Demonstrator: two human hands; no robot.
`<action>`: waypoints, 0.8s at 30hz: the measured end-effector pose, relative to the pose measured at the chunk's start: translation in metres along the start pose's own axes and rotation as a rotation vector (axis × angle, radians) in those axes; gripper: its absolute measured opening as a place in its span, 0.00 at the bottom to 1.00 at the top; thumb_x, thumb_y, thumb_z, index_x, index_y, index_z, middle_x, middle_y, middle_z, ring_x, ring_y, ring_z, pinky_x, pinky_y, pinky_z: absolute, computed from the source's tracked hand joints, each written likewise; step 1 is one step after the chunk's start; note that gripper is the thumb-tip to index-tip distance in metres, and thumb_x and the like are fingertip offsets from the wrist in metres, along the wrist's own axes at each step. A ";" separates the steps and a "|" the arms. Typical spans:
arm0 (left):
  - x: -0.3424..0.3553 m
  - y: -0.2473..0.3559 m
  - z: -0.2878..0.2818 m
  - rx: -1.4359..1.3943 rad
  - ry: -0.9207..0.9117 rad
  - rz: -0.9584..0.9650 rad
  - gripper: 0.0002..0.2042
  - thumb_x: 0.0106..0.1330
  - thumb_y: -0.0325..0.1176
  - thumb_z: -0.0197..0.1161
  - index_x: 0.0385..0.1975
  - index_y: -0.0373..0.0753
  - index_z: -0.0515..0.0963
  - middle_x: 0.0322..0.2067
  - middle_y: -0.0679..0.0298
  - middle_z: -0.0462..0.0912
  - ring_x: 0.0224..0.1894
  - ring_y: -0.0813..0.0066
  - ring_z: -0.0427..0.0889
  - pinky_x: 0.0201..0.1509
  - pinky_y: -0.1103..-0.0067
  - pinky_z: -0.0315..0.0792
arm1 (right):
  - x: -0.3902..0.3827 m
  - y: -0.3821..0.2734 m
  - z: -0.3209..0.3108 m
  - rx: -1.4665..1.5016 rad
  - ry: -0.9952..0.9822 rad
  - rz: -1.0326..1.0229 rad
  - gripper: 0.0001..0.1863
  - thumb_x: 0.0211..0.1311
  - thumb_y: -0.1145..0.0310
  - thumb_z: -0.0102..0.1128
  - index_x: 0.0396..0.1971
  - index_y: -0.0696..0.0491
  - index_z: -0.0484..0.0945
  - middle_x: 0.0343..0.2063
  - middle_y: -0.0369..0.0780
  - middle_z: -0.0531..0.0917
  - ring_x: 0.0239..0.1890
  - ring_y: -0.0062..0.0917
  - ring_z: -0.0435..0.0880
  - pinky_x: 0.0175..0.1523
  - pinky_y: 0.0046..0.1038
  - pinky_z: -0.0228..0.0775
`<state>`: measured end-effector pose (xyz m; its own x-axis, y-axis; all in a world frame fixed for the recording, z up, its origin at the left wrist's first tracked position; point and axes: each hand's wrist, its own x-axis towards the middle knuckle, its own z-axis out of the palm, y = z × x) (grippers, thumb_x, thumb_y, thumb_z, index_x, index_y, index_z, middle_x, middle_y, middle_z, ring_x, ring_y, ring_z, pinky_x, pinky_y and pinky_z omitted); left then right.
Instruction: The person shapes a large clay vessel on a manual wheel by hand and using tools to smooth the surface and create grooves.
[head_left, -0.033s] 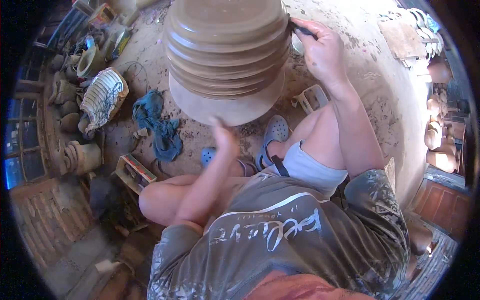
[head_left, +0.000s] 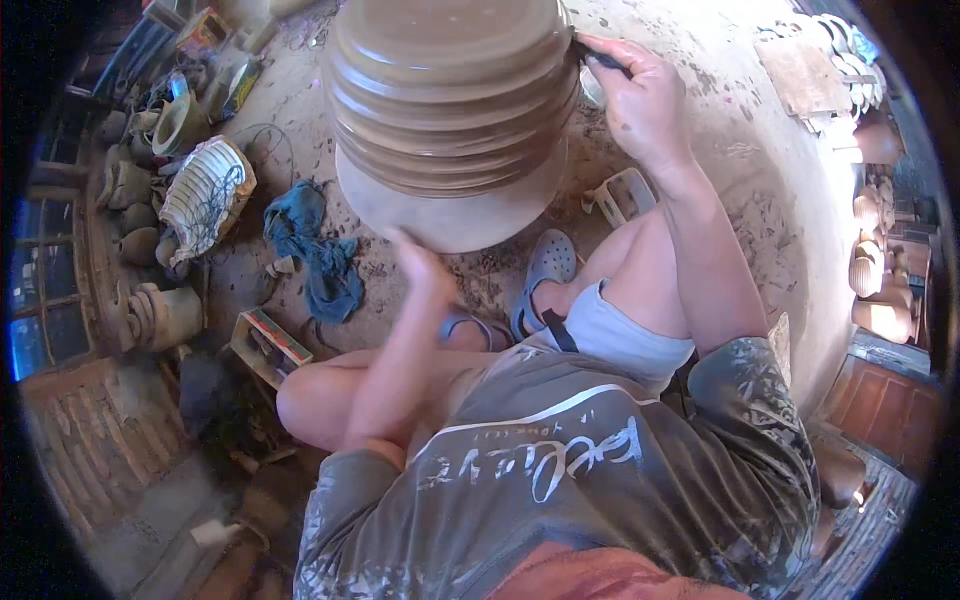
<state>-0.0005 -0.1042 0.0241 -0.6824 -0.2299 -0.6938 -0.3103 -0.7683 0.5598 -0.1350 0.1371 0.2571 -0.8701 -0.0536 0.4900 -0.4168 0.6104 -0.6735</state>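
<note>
A large brown clay pot (head_left: 450, 110) with ridged, wet walls stands on a round, pale potter's wheel (head_left: 450, 225); its top runs past the upper edge of the view. My right hand (head_left: 645, 100) is closed around a small black scraper-like tool (head_left: 608, 64), its end against the pot's upper right wall. The tool's exact shape is partly hidden by my fingers. At the wheel's near left rim is my left hand (head_left: 425, 275), fingers stretched toward the edge and somewhat blurred, with nothing seen in it.
Left of the wheel a blue-green cloth (head_left: 315, 250) lies on the dirty floor, near a ribbed, shell-like piece (head_left: 210, 195). An open box (head_left: 270, 347) sits by my left knee. A white plastic container (head_left: 622, 197) stands near my right knee. Pots line the right wall.
My left hand has shifted a little to the left along the wheel's near rim. My right hand stays at the pot's wall with the black tool.
</note>
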 end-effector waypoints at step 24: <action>-0.026 -0.097 -0.030 0.293 -0.110 -0.330 0.41 0.73 0.70 0.43 0.77 0.46 0.55 0.73 0.59 0.64 0.68 0.56 0.69 0.68 0.56 0.63 | -0.019 0.015 0.009 -0.045 -0.057 0.025 0.15 0.67 0.75 0.59 0.51 0.56 0.85 0.43 0.42 0.89 0.47 0.27 0.86 0.56 0.25 0.73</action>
<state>0.0669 -0.0418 -0.0256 -0.5769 0.0764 -0.8132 -0.6867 -0.5845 0.4322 -0.1269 0.1398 0.2325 -0.8939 -0.0820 0.4406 -0.3841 0.6466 -0.6590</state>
